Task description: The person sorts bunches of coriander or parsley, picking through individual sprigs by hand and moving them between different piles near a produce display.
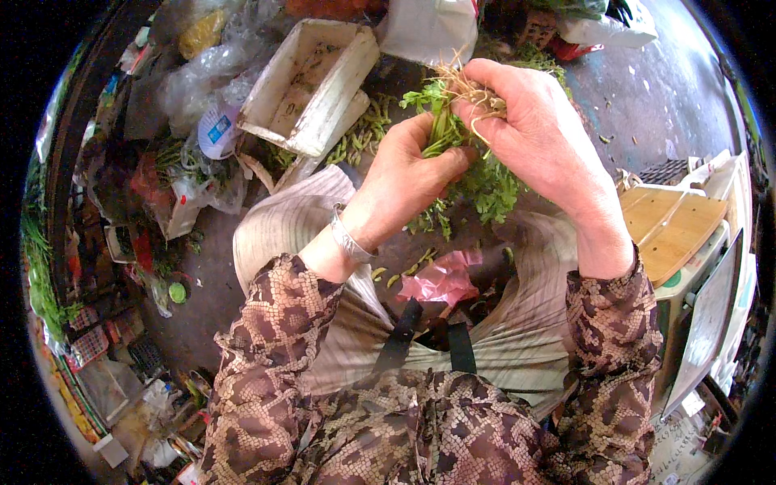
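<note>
Between my two hands is a bunch of leafy green herb (494,191), which looks like coriander or celery leaf. My left hand (409,163), with a silver bracelet at the wrist, grips the green stems, and leaves hang down below it. The pale, stringy roots (464,85) at the other end are pinched in the fingers of my right hand (527,115). Part of the stems is hidden behind the fingers. The bunch is held up in front of my knees, above the dark floor.
A dirty white foam box (309,85) stands at the upper left, with green pods (364,133) beside it. Pink plastic (442,279) lies between my legs. Plastic bags (206,85) crowd the left. At right is a wooden board (673,224) on a scale-like appliance.
</note>
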`<control>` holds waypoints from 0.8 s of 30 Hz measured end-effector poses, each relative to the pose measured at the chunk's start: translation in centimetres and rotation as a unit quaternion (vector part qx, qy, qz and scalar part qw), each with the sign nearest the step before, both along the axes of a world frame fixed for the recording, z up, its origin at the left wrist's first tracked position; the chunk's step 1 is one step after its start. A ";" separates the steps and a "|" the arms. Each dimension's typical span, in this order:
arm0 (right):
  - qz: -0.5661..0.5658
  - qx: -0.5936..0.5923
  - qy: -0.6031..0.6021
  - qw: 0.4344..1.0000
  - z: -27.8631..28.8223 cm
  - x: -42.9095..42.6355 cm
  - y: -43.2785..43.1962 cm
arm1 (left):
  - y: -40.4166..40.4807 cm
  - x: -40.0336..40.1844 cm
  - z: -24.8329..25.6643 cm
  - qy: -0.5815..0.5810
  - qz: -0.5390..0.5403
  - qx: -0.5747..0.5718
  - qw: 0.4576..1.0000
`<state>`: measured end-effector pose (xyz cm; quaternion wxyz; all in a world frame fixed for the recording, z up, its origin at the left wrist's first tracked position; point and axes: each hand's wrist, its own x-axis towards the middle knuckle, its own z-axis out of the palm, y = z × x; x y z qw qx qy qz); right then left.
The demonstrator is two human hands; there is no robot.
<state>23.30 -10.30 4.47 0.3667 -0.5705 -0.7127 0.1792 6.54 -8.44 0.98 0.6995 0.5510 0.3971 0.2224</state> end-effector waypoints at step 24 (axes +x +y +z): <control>-0.004 0.044 -0.044 0.998 -0.3 0.1 -0.3 | -0.1 0.0 0.2 0.013 0.004 0.005 1.000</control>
